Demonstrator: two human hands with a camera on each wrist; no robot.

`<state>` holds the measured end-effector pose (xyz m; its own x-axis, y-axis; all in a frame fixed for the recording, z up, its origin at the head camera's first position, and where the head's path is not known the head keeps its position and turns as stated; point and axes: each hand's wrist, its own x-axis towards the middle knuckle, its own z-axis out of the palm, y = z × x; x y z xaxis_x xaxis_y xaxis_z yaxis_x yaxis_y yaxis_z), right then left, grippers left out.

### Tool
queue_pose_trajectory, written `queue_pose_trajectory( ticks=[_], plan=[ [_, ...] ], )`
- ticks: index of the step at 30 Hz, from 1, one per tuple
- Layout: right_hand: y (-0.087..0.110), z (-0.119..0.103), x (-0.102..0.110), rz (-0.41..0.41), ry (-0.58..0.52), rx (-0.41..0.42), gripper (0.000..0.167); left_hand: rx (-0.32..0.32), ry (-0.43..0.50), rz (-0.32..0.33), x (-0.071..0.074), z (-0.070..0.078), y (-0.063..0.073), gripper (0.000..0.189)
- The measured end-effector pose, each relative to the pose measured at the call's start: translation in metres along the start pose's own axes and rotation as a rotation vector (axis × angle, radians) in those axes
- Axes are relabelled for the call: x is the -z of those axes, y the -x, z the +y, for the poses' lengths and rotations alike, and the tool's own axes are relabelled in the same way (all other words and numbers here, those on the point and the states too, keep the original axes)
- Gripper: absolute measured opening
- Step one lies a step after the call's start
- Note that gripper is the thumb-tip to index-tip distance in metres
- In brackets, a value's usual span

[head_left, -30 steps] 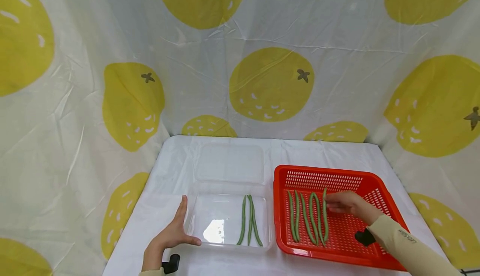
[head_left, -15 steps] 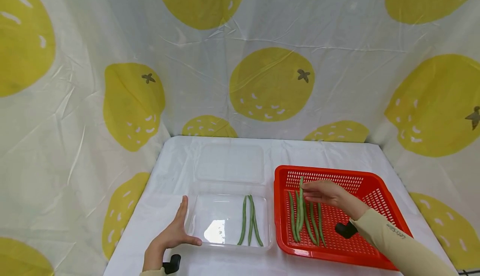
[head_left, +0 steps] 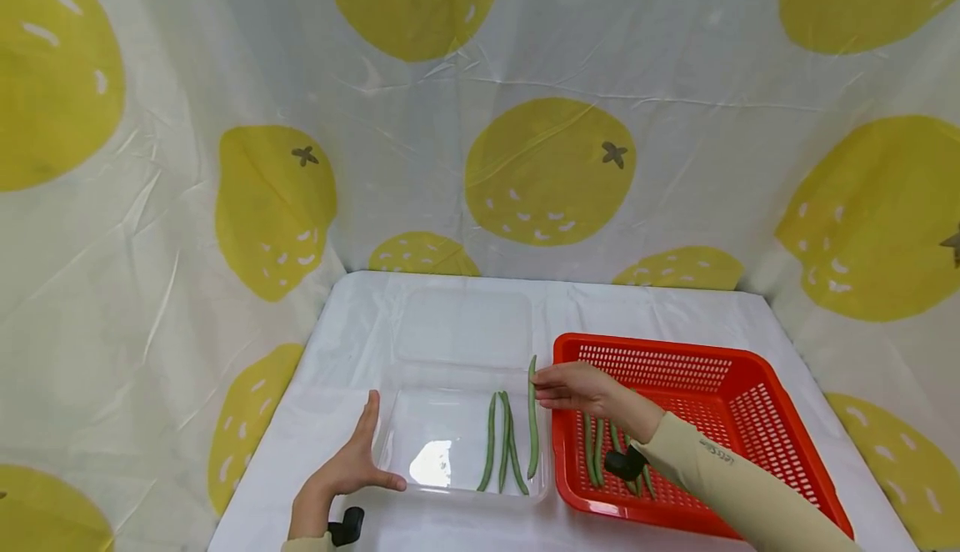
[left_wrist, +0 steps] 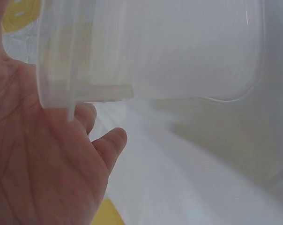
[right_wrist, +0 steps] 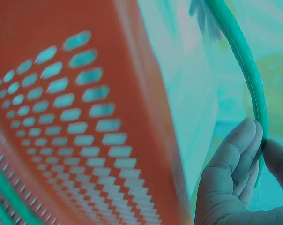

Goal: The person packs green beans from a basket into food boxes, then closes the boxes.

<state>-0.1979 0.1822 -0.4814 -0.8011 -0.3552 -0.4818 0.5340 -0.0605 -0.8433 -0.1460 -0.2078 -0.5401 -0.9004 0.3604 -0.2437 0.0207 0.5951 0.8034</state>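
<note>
Held bean (head_left: pixel 533 439): green; pinched near its far end between right thumb and fingers (right_wrist: pixel 228 157); over the container's right side
Right hand (head_left: pixel 592 389): narrow pinch on that bean
Left hand (head_left: pixel 347 469): fingers spread wide from the thumb, at the container's left side
Clear container (head_left: pixel 420 427): between both hands' fingers; three beans (head_left: pixel 490 444) inside
Red basket (head_left: pixel 783 444): right of the pinching fingers; more beans (head_left: pixel 588 452) inside, partly hidden by the arm

Location type: screened-off tabletop booth (head_left: pixel 172 202); wider premises not identifiable. Indicators: lemon-print sheeting (head_left: pixel 405 135) on three sides, white cloth-covered surface (head_left: pixel 637 308).
</note>
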Motion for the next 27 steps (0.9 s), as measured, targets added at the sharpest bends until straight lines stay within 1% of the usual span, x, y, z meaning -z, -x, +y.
queue_pose_trajectory(
  ticks=[5, 8, 11, 14, 17, 20, 24, 27],
  plan=[
    [-0.006, -0.002, -0.018, -0.028, 0.011, -0.023, 0.012, -0.004, 0.003, 0.001, 0.000, -0.002, -0.003, 0.146],
    [-0.009, -0.001, -0.023, -0.007, 0.024, -0.026, 0.018, -0.011, 0.005, 0.008, 0.000, -0.005, -0.004, 0.146],
    [-0.011, 0.000, -0.026, 0.024, 0.068, -0.029, 0.025, -0.016, 0.002, 0.012, -0.001, -0.007, -0.004, 0.146],
    [-0.011, 0.001, -0.024, 0.059, 0.109, -0.034, 0.026, -0.016, 0.001, 0.015, -0.002, -0.007, -0.004, 0.146],
    [-0.009, 0.001, -0.019, 0.101, 0.103, -0.033, 0.025, -0.021, 0.004, 0.016, -0.002, -0.005, -0.002, 0.146],
    [-0.005, 0.001, -0.010, 0.134, 0.075, -0.025, 0.025, -0.021, 0.004, 0.014, -0.001, -0.004, -0.001, 0.145],
    [0.002, -0.001, 0.007, 0.156, 0.048, -0.015, 0.028, -0.011, 0.004, 0.007, -0.001, -0.004, 0.000, 0.146],
    [0.009, -0.002, 0.022, 0.172, 0.039, -0.017, 0.034, 0.002, 0.001, 0.000, -0.001, -0.004, 0.000, 0.146]
  ],
)
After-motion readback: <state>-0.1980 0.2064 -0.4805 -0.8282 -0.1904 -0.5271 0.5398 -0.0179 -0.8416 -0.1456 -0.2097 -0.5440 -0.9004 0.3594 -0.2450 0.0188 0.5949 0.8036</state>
